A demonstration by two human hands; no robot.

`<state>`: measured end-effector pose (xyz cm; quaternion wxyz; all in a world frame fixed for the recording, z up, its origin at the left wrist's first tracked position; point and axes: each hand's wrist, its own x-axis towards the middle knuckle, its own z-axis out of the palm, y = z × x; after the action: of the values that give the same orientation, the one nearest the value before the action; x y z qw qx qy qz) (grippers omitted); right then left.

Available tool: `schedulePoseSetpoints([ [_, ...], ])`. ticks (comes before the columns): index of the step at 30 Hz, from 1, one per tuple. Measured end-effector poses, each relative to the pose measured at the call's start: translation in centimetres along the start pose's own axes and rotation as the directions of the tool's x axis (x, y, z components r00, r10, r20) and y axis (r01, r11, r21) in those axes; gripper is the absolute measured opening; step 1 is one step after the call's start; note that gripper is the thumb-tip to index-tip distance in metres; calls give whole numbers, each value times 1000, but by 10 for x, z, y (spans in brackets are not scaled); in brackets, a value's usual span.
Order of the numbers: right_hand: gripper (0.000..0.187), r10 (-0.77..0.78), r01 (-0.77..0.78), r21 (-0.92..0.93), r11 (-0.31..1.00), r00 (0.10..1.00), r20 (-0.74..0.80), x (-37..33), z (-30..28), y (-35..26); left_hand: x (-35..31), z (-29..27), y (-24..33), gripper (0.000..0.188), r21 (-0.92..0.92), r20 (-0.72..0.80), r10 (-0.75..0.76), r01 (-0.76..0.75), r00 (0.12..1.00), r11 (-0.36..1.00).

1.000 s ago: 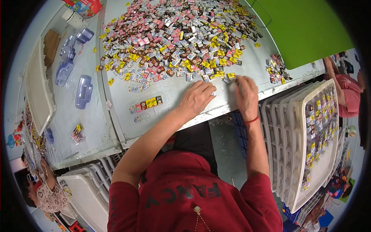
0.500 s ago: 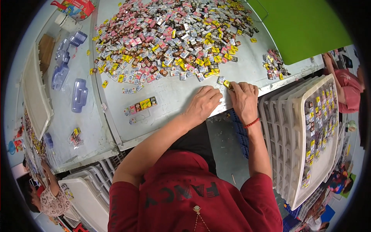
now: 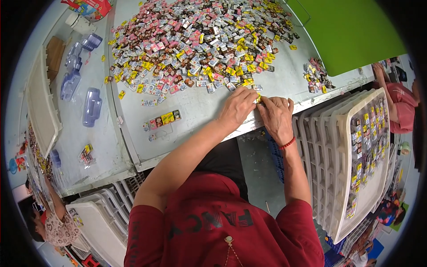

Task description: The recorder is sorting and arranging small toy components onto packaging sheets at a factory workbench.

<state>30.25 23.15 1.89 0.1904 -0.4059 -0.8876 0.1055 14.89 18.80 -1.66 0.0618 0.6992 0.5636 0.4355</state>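
My left hand [image 3: 239,107] is closed, its fingers curled beside a small yellow printed block [image 3: 259,99]; what its fingertips hold is hidden. My right hand [image 3: 276,118], with a red cord bracelet, pinches that yellow block from the other side. Just beyond the fingertips is a white block [image 3: 256,87]. A large heap of small pink, white, brown and yellow blocks [image 3: 191,49] covers the far part of the table. To the left lies a clear plastic tray [image 3: 165,129] with a row of blocks [image 3: 162,120] along its far side.
Empty-looking clear bluish plastic packs [image 3: 92,107] lie on the left table. Stacked white crates [image 3: 342,164] stand at the right, the outer one bearing filled packs. A green board [image 3: 351,35] edges the far right. Co-workers are at both sides; one wears a patterned top [image 3: 60,228].
My left hand has moved slightly away from me and to the right. The yellow block has shifted left between my hands, and my right hand has drawn a little left with it.
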Motion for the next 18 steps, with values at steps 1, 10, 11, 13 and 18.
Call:
schedulePoseSetpoints([
  [1, 20, -8, 8, -6, 1000, 1000, 4, 0, 1, -2, 0, -1, 0, 31, 2, -1, -2, 2, 1000, 1000],
  [10, 35, 38, -27, 160, 987, 997, -61, -10, 2, 6, -9, -2, -3, 20, -46, 31, -37, 39, 999, 998],
  [11, 34, 81, -50, 241, 969, 989, -120, -12, 7, 7, -13, -10, -2, 20, -70, 32, -35, 37, 999, 997],
  [13, 33, 131, -64, 333, 941, 974, -184, -9, 9, -5, -31, -34, 12, 20, -26, -32, -54, 53, 998, 998],
  [18, 24, -241, 255, 325, 911, 967, -82, 9, 14, -56, -110, -126, 24, 22, 127, -112, -79, 93, 991, 987],
])
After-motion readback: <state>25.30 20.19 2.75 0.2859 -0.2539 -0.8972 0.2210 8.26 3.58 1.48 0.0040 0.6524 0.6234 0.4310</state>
